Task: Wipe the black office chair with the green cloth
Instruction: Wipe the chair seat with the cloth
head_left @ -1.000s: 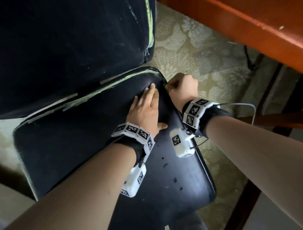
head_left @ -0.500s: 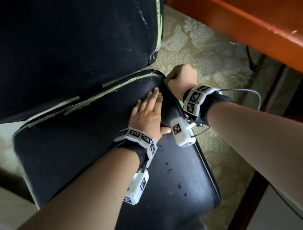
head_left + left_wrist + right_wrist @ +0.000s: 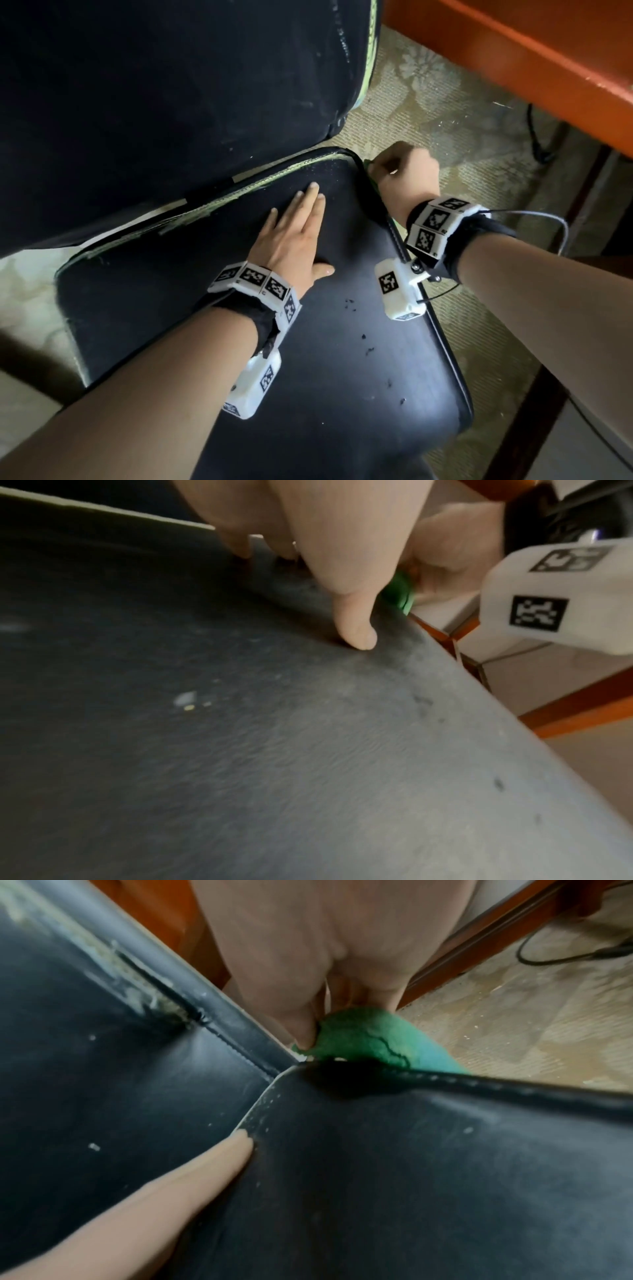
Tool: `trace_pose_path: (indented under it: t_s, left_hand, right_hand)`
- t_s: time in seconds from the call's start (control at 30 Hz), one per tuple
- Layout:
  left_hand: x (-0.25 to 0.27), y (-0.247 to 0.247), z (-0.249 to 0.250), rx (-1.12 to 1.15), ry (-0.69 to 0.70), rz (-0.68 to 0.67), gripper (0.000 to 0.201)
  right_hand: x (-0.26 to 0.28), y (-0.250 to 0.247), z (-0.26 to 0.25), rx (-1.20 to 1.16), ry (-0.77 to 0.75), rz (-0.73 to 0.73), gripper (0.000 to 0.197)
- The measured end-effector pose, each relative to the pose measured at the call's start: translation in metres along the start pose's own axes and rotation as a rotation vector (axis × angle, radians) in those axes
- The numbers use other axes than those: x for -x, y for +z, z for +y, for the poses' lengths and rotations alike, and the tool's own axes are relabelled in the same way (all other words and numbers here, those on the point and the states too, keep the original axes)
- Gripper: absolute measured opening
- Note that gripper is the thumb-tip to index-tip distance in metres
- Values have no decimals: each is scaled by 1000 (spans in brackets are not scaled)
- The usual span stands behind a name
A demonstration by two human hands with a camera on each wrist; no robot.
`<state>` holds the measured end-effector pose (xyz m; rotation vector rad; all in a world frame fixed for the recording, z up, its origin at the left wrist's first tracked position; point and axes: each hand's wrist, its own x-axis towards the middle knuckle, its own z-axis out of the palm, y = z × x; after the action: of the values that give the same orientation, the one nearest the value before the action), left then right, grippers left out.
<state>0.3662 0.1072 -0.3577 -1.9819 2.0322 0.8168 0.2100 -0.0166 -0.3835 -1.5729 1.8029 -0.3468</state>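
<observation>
Only square black-and-white coded tags [image 3: 389,283] show, no legible writing.

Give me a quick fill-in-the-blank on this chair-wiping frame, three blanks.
1. The left hand lies flat on the chair's ____.
2. The right hand grips a cloth coloured ____.
3. The cloth is pressed against the seat's ____ edge, near the backrest.

Missing words: seat; green; right
</observation>
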Motion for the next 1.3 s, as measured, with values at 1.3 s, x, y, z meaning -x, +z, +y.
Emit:
trace_pose_path:
  t_s: [1.3]
  left_hand:
    - [-17,-8,3,-95,45,-69,113]
  right_hand:
    - [-35,47,-58,238,-204,-179,30]
